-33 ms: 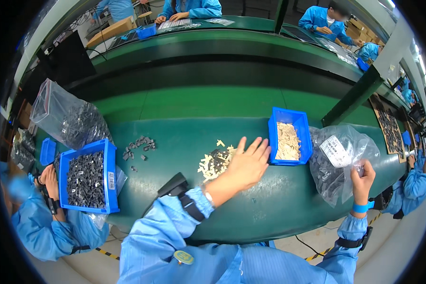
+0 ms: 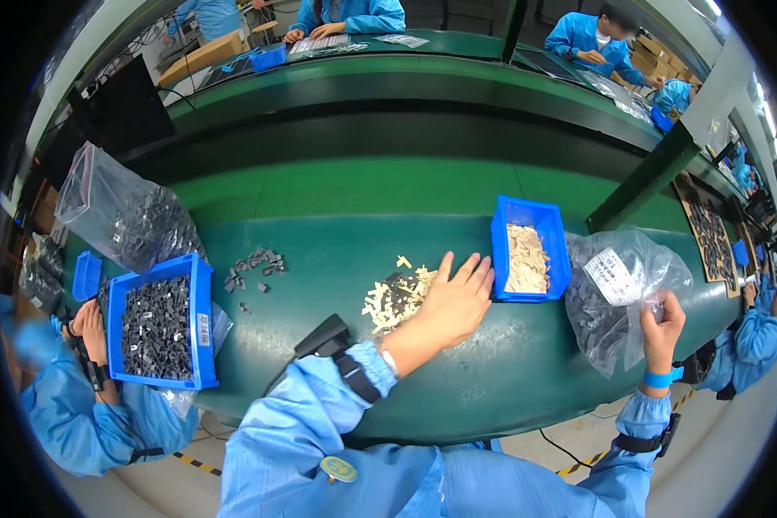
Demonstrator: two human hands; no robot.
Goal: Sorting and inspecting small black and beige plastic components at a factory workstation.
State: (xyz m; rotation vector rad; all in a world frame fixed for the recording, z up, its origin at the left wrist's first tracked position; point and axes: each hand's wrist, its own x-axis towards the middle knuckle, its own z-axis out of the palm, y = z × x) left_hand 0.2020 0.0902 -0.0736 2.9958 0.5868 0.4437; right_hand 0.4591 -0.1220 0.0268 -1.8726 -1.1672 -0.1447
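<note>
My left hand [image 2: 453,302] lies palm down over the green tabletop with fingers stretched out and apart. Its fingertips reach close to the left wall of a small blue bin [image 2: 497,259] that holds thin cream-coloured pieces [image 2: 527,257]. Just left of that hand is a loose pile of small cream and black parts [image 2: 399,293], partly hidden by it. At the right, my right hand [image 2: 662,328] pinches the edge of a clear plastic bag [image 2: 643,259] with a white label. Dark small parts [image 2: 591,315] show inside the bag.
A large blue bin [image 2: 201,298] of black parts stands at the left, with a co-worker's hands [image 2: 91,331] against it. Behind it is a clear bag of black parts [image 2: 142,224]. Scattered black pieces [image 2: 255,268] lie nearby. A green post [image 2: 643,177] rises behind the right bag.
My left hand and forearm have shifted very slightly to the right. The small blue bin has moved a touch the same way. My right hand stays in place on the bag.
</note>
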